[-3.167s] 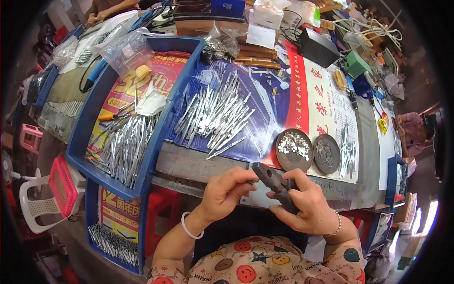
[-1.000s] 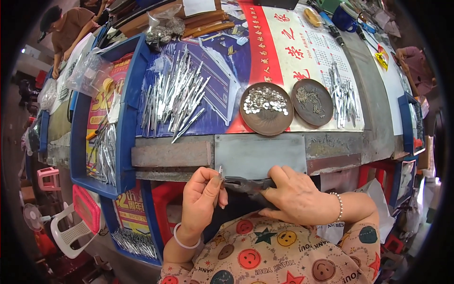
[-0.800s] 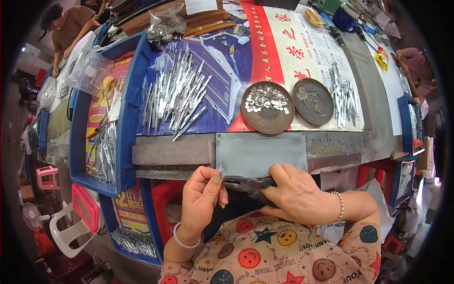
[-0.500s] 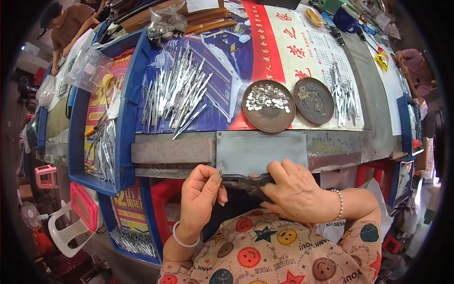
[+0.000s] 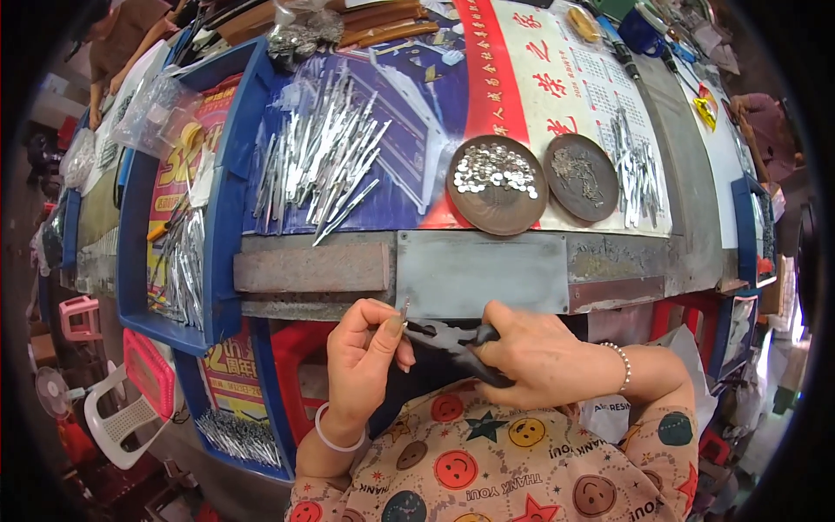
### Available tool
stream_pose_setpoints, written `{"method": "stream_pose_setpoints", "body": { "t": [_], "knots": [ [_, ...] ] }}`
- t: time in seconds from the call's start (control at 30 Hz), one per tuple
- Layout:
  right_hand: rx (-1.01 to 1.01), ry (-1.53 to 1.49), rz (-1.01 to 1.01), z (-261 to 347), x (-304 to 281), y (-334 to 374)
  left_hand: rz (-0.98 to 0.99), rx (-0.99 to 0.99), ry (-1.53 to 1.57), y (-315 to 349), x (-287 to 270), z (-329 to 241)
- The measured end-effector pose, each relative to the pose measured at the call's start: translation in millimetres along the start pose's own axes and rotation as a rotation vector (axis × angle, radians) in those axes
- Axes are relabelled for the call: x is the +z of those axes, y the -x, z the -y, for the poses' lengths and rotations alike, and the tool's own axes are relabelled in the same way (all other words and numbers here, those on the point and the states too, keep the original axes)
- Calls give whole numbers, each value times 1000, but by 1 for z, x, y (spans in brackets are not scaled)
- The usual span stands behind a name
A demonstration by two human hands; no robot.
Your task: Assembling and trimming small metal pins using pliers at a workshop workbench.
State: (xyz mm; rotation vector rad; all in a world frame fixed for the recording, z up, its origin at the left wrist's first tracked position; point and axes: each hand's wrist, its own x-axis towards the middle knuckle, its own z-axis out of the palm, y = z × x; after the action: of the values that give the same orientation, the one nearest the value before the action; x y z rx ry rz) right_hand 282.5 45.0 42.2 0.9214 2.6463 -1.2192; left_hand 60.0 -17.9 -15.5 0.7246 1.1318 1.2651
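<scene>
My left hand [image 5: 365, 352] pinches a small, thin metal piece [image 5: 406, 306] upright between thumb and forefinger. My right hand [image 5: 544, 358] is wrapped round the dark handles of a pair of pliers [image 5: 449, 337]. Their jaws point left and reach to the small piece at my left fingertips; whether they grip it I cannot tell. Both hands are in front of a grey metal plate [image 5: 483, 274] on the bench edge. Beyond it, a brown dish [image 5: 497, 217] holds shiny discs, and a second brown dish [image 5: 587, 211] holds tiny thin metal parts.
Slim metal strips [image 5: 322, 148] lie heaped on a blue poster, and a smaller heap [image 5: 639, 178] lies at right. Left stands a blue tray [image 5: 224, 287] of similar strips, with another blue bin [image 5: 271, 426] below. A brown bar [image 5: 313, 267] edges the bench. Other people work farther off.
My right hand has brought the pliers up from below the bench edge, and their jaws now meet the piece in my left hand. The left hand keeps its pinch.
</scene>
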Motion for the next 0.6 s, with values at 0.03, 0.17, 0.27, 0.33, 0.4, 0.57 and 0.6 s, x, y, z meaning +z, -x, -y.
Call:
{"method": "stream_pose_setpoints", "body": {
  "t": [0.03, 0.17, 0.27, 0.33, 0.4, 0.57, 0.6],
  "knots": [
    [21, -149, 198, 4, -4, -6, -20, -3, -17, 7, -4, -3],
    [-20, -649, 340, -4, 12, -16, -46, -29, -38, 23, -19, 0],
    [88, -465, 207, 10, 13, -4, -195, 98, -29, 39, -54, 7],
    [75, -317, 158, 14, 20, -3, -529, 241, -269, 63, -108, 9],
    [103, -360, 161, 26, 25, -10, -844, 348, -322, 105, -182, 10],
    [1, -259, 155, 30, 34, -27, -1304, 341, -922, 255, -357, 20],
    [-30, -224, 159, 31, 36, -30, -1306, 270, -980, 268, -374, 24]
  ]
}}
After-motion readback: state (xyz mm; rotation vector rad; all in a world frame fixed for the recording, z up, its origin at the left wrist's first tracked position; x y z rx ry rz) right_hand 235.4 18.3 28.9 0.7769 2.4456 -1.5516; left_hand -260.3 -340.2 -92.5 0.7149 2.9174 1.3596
